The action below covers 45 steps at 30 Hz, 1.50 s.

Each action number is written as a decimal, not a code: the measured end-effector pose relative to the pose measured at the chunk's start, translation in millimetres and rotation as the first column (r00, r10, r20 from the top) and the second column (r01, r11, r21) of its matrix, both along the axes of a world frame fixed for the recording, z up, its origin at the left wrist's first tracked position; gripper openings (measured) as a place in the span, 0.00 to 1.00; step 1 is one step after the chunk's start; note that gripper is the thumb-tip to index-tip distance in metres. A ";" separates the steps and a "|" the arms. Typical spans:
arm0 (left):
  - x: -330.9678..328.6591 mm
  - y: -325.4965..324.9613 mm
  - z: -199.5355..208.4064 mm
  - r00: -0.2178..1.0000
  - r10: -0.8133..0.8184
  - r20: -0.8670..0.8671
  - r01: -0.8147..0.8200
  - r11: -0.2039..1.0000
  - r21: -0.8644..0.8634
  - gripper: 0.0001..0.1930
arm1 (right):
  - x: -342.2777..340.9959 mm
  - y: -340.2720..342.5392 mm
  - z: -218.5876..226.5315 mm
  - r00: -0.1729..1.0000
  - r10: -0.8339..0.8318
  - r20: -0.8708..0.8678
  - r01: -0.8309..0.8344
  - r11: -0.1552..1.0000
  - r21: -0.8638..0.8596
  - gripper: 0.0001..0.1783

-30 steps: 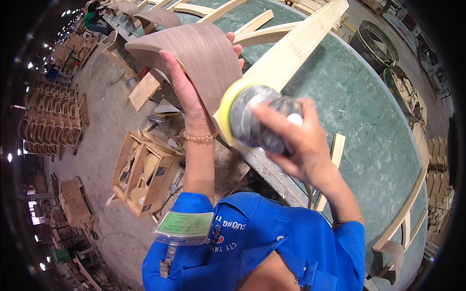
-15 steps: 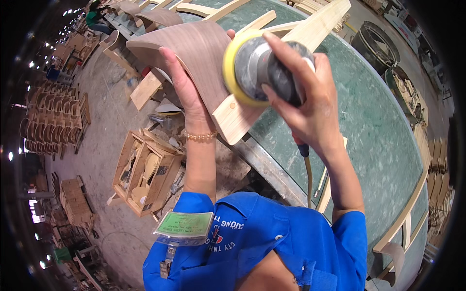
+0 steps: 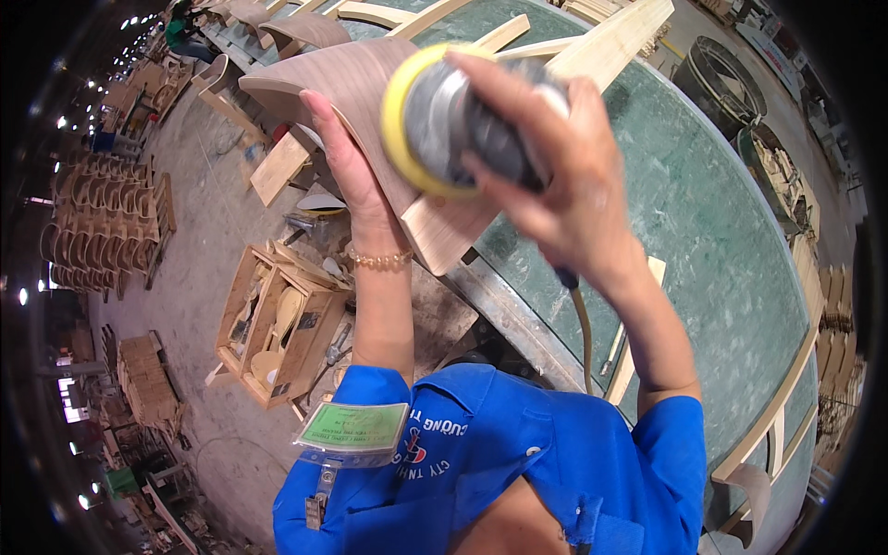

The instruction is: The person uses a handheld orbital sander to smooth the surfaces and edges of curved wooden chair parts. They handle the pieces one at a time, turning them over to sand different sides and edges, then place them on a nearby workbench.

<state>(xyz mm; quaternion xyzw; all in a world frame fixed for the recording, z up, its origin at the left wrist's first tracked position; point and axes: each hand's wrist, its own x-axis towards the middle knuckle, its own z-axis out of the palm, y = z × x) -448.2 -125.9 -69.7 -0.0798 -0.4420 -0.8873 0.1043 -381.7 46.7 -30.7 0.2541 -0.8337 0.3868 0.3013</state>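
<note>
From where I stand, I see both hands of the worker occupied. The left hand (image 3: 356,180) holds a brown curved wooden panel (image 3: 319,88), which spreads above it; 1 digit lies along the panel's edge, while the other fingers are hidden. The right hand (image 3: 578,176) is bent around a grey and black sander (image 3: 449,120), and its grip is slightly blurred. The sander's round yellow pad (image 3: 398,120) covers the panel's right part, between the 2 hands; the exact contact I cannot see. Just below the pad, a pale wooden piece (image 3: 447,231) shows its end. A hose (image 3: 585,338) hangs below the right hand. To the right of this hand extends a green tabletop (image 3: 712,222), and below and left of the left hand stands an open wooden box (image 3: 310,338).
</note>
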 end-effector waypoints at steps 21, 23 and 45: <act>-1.4 -8.0 9.1 0.955 -0.287 -0.078 0.295 0.947 0.125 0.49 | 65.8 18.7 3.4 0.933 0.121 0.339 -0.182 0.971 0.153 0.48; -1.0 -5.9 11.1 0.962 -0.263 -0.068 0.270 0.952 0.145 0.48 | 64.4 22.0 0.8 0.940 0.104 0.325 -0.160 0.976 0.150 0.48; 18.0 -3.8 12.4 0.948 -0.311 0.072 0.303 0.948 0.095 0.49 | 39.5 116.4 -127.1 0.856 -0.310 0.413 0.397 0.906 -0.144 0.50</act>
